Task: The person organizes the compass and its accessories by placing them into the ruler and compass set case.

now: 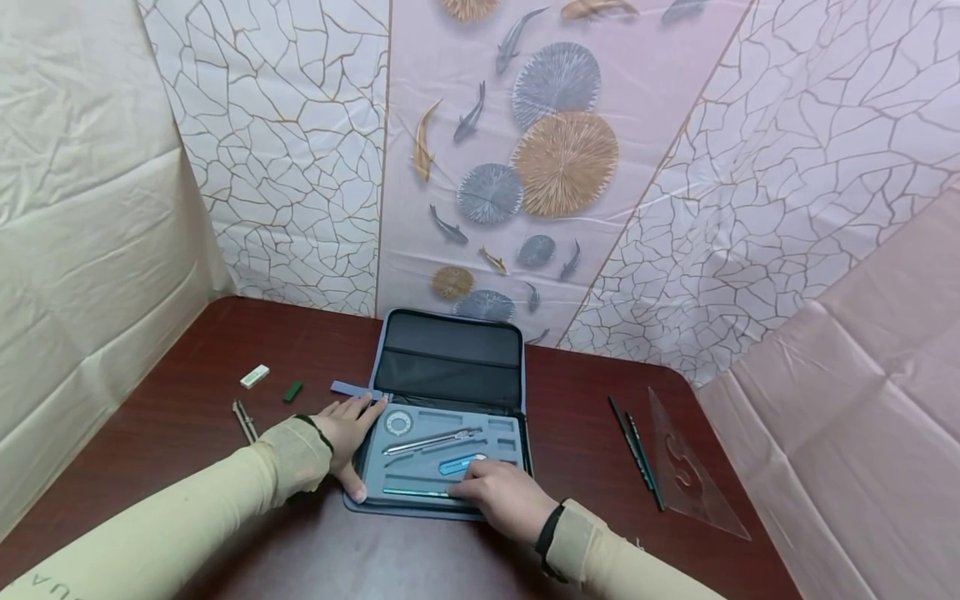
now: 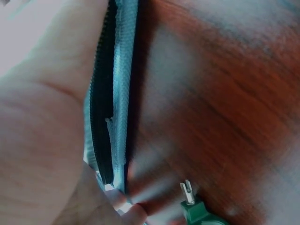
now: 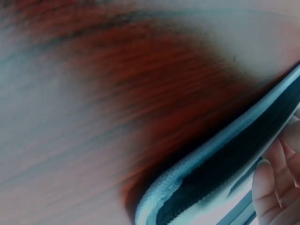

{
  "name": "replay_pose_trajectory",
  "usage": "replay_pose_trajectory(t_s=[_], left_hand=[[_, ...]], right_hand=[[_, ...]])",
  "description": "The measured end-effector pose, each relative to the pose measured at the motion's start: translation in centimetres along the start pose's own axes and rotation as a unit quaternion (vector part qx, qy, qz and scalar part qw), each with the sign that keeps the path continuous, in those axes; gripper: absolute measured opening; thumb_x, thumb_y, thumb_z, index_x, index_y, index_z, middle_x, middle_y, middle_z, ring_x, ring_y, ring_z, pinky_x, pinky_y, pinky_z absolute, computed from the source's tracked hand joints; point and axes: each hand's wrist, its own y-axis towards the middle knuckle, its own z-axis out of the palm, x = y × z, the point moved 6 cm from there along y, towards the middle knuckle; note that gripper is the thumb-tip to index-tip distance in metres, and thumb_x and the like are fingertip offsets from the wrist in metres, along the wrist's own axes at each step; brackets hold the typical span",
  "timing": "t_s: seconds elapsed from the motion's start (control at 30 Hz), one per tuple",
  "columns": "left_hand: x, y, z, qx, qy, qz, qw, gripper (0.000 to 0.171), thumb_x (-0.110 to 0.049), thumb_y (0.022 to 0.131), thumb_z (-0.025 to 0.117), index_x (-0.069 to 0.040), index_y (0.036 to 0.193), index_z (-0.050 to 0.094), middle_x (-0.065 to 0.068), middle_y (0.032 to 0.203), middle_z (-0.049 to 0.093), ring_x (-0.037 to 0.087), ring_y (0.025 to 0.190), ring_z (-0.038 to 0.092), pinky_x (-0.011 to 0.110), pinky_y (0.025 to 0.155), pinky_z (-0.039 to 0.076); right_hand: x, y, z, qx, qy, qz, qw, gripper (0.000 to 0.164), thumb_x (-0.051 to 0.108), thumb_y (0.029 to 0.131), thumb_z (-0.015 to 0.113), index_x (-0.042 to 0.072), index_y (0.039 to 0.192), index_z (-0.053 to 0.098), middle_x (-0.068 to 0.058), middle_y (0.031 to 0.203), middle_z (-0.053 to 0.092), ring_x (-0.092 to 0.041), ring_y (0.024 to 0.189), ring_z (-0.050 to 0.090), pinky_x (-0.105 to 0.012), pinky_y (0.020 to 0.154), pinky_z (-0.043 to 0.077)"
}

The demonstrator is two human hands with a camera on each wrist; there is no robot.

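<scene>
A zippered blue-grey case [image 1: 450, 367] lies unfolded, its dark lid leaning back and its grey molded tray [image 1: 420, 478] toward me. My left hand [image 1: 347, 433] rests spread along the tray's left edge, thumb near the front corner. My right hand [image 1: 510, 496] reaches over the front right of the tray, its fingertips at the right end of a thin teal pencil [image 1: 412, 492] in the front slot. The pencil's end is hidden under these fingers. Just beyond them sits a small blue case [image 1: 459, 464]. A silver compass [image 1: 431, 441] and a round white disc [image 1: 398, 422] occupy other recesses.
To the left lie a white eraser [image 1: 255, 377], a small green piece [image 1: 292, 391] and a metal divider [image 1: 244, 422], partly behind my left sleeve. Two dark green pencils [image 1: 636, 450] and a clear set square [image 1: 693, 475] lie at right. Patterned cloth hangs behind the table.
</scene>
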Motion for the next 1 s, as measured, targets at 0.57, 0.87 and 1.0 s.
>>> replay_pose_trajectory(t_s=[0.57, 0.87, 1.0], left_hand=[[-1.6, -2.4, -1.8, 0.007, -0.012, 0.009, 0.9999, 0.147, -0.075, 0.047, 0.079, -0.007, 0.155, 0.007, 0.024, 0.157, 0.009, 0.04, 0.143, 0.012, 0.051, 0.114, 0.015], [0.3, -0.1, 0.0, -0.011, 0.006, 0.001, 0.9999, 0.16, -0.089, 0.032, 0.067, -0.011, 0.156, 0.004, 0.021, 0.159, 0.006, 0.038, 0.144, 0.01, 0.052, 0.113, 0.014], [-0.1, -0.2, 0.0, -0.01, 0.009, 0.008, 0.9999, 0.159, -0.088, 0.035, 0.069, -0.009, 0.156, 0.003, 0.024, 0.158, 0.007, 0.042, 0.143, 0.011, 0.054, 0.113, 0.016]], right_hand=[[-3.4, -1.2, -2.3, 0.026, 0.194, 0.158, 0.968, 0.028, 0.012, 0.1, 0.053, 0.016, 0.124, 0.067, 0.004, 0.109, 0.065, -0.005, 0.071, 0.052, -0.025, 0.064, 0.046], [-13.6, -7.2, -6.7, -0.06, 0.07, 0.346, 0.934, 0.032, 0.016, 0.092, 0.065, 0.006, 0.123, 0.063, -0.012, 0.114, 0.062, -0.023, 0.095, 0.061, -0.043, 0.077, 0.051], [-18.1, -11.7, -6.1, -0.061, 0.02, 0.41, 0.91, 0.035, 0.016, 0.092, 0.064, 0.0, 0.123, 0.061, -0.021, 0.116, 0.061, -0.034, 0.097, 0.061, -0.05, 0.077, 0.049]])
